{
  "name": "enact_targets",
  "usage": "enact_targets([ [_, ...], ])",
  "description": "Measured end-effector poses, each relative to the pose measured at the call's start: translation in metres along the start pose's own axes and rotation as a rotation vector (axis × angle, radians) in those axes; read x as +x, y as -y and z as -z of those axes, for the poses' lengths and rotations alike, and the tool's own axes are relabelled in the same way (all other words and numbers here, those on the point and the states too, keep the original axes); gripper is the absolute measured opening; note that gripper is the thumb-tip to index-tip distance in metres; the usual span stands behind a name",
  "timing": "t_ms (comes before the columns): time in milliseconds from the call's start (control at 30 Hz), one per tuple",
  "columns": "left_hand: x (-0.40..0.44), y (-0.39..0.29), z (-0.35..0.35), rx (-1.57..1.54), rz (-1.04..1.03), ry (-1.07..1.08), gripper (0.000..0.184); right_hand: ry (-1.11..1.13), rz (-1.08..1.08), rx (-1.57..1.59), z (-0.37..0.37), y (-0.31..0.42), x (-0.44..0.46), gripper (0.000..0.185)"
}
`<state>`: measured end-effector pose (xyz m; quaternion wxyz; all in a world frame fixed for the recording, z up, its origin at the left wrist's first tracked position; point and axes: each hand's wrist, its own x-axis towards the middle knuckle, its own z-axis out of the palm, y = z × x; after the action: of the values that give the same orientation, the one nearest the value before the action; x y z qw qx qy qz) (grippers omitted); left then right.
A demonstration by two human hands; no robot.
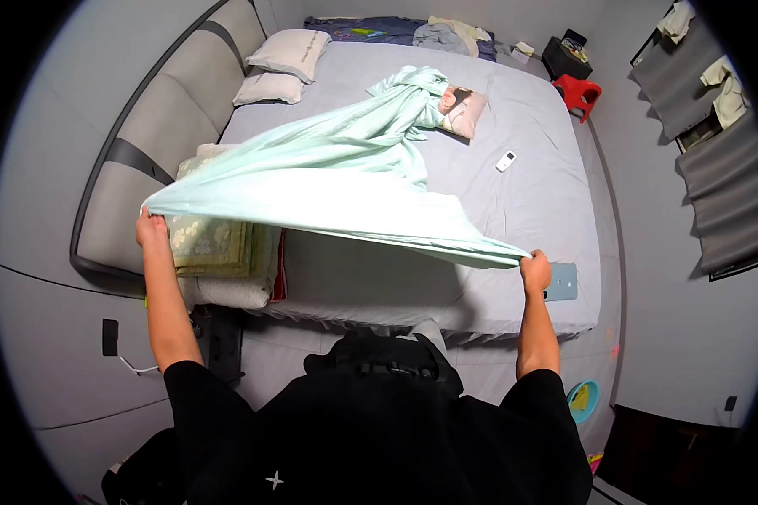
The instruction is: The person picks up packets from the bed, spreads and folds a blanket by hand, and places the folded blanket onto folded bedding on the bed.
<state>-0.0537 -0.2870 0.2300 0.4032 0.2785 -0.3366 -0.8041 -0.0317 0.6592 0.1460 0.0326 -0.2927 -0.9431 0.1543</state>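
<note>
A mint-green sheet is stretched between my hands above the near side of the bed. My left hand is closed on one corner, out by the headboard. On the opposite side, my right hand grips another corner, beside a grey-blue flat device lying on the mattress. The far part of the sheet is bunched and lies on the bed, against a pillow with a printed picture. Folded bedding is stacked below the sheet near my left hand, partly hidden by it.
Two pillows lie by the padded headboard. A white remote-like object rests on the bed. Beyond the bed's far corner stands a red stool. A turquoise basin is on the floor at my right, and a dark nightstand at my left.
</note>
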Motion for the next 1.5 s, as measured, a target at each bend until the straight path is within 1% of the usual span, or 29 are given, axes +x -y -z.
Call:
enact_targets([
  [33, -0.005, -0.001, 0.002, 0.027, -0.003, -0.03, 0.022, 0.007, -0.042, 0.08, -0.005, -0.007, 0.003, 0.029],
  [67, -0.01, 0.0, 0.004, 0.053, -0.004, -0.059, 0.023, 0.04, -0.021, 0.114, -0.011, -0.013, 0.008, 0.033],
  [167, -0.039, 0.007, 0.004, 0.115, 0.012, -0.131, 0.03, 0.337, -0.284, 1.306, -0.049, -0.02, 0.026, 0.035],
  [200, -0.046, 0.011, 0.01, 0.148, 0.018, -0.153, 0.031, 0.539, -0.317, 1.463, -0.039, -0.015, 0.019, 0.032],
  [300, -0.053, 0.02, 0.036, 0.25, 0.048, -0.2, 0.034, 0.884, -0.199, 1.538, 0.005, 0.01, -0.004, 0.028],
  [433, -0.033, 0.037, 0.115, 0.263, 0.094, -0.243, 0.039, 1.058, 0.032, 1.116, 0.026, -0.005, -0.008, 0.033],
  [467, -0.029, 0.043, 0.132, 0.266, 0.099, -0.271, 0.039, 1.014, 0.025, 0.963, 0.028, -0.011, -0.004, 0.027],
  [567, -0.03, 0.049, 0.159, 0.27, 0.124, -0.317, 0.038, 0.572, 0.212, 0.194, 0.029, -0.027, 0.005, 0.014],
  [600, -0.036, 0.052, 0.161, 0.266, 0.141, -0.307, 0.037, 0.491, 0.098, 0.262, 0.041, -0.025, 0.007, 0.007],
  [633, -0.045, 0.057, 0.16, 0.261, 0.157, -0.297, 0.037, 0.138, 0.183, 0.281, 0.053, -0.02, 0.005, 0.006],
  [667, -0.075, 0.059, 0.133, 0.369, 0.161, -0.363, 0.033, -0.215, 0.265, 0.293, 0.064, -0.015, 0.004, 0.007],
  [767, -0.102, 0.09, 0.107, 0.355, 0.244, -0.145, 0.027, -0.629, 0.207, 0.471, 0.08, -0.001, 0.003, 0.014],
  [833, -0.14, 0.113, 0.073, 0.222, 0.328, 0.106, 0.023, -0.58, 0.033, 0.458, 0.041, -0.047, 0.043, 0.028],
  [867, -0.175, 0.119, 0.047, 0.279, 0.316, 0.183, 0.024, -0.554, -0.058, 0.452, 0.017, -0.063, 0.06, 0.035],
  [900, -0.217, 0.122, 0.017, 0.338, 0.305, 0.261, 0.024, -0.394, -0.358, 0.459, 0.003, -0.06, 0.068, 0.057],
  [967, -0.288, 0.139, -0.023, 0.364, 0.282, 0.534, 0.026, -0.366, -0.214, 0.286, -0.01, -0.04, 0.054, 0.065],
  [1033, -0.367, 0.151, -0.065, 0.368, 0.362, 0.598, 0.023, -0.251, 0.156, 0.62, 0.001, 0.022, 0.006, 0.057],
  [1067, -0.392, 0.168, -0.073, 0.42, 0.296, 0.689, 0.023, -0.033, 0.192, 0.852, -0.011, 0.046, -0.007, 0.048],
  [1100, -0.413, 0.184, -0.077, 0.472, 0.229, 0.787, 0.023, 0.149, 0.214, 0.834, 0.007, 0.085, -0.044, 0.035],
  [1133, -0.432, 0.2, -0.08, 0.498, 0.186, 0.875, 0.024, 0.423, 0.21, 1.047, 0.015, 0.114, -0.073, 0.026],
  [1167, -0.449, 0.212, -0.082, 0.521, 0.143, 0.964, 0.024, 0.619, 0.12, 1.11, 0.024, 0.142, -0.101, 0.025],
  [1200, -0.466, 0.214, -0.087, 0.703, 0.059, 1.035, 0.024, 0.765, 0.07, 1.129, 0.024, 0.158, -0.119, 0.027],
  [1233, -0.481, 0.214, -0.092, 0.884, -0.031, 1.1, 0.023, 0.867, 0.024, 1.109, 0.024, 0.173, -0.135, 0.031],
  [1267, -0.495, 0.215, -0.097, 0.897, -0.176, 1.174, 0.024, 0.977, -0.038, 1.114, 0.025, 0.183, -0.145, 0.038],
  [1300, -0.506, 0.216, -0.1, 0.906, -0.325, 1.242, 0.025, 0.966, -0.032, 1.017, 0.019, 0.188, -0.149, 0.045],
  [1333, -0.511, 0.22, -0.1, 0.954, -0.454, 1.337, 0.021, 0.954, 0.039, 0.875, 0.019, 0.189, -0.148, 0.043],
  [1367, -0.513, 0.225, -0.097, 1.006, -0.502, 1.391, 0.021, 0.941, 0.109, 0.731, 0.019, 0.19, -0.147, 0.041],
  [1433, -0.519, 0.234, -0.088, 1.113, -0.6, 1.496, 0.021, 0.966, 0.199, 0.626, -0.009, 0.173, -0.133, 0.034],
  [1500, -0.528, 0.236, -0.081, 1.08, -0.603, 1.557, 0.021, 0.929, 0.259, 0.522, -0.017, 0.163, -0.131, 0.029],
])
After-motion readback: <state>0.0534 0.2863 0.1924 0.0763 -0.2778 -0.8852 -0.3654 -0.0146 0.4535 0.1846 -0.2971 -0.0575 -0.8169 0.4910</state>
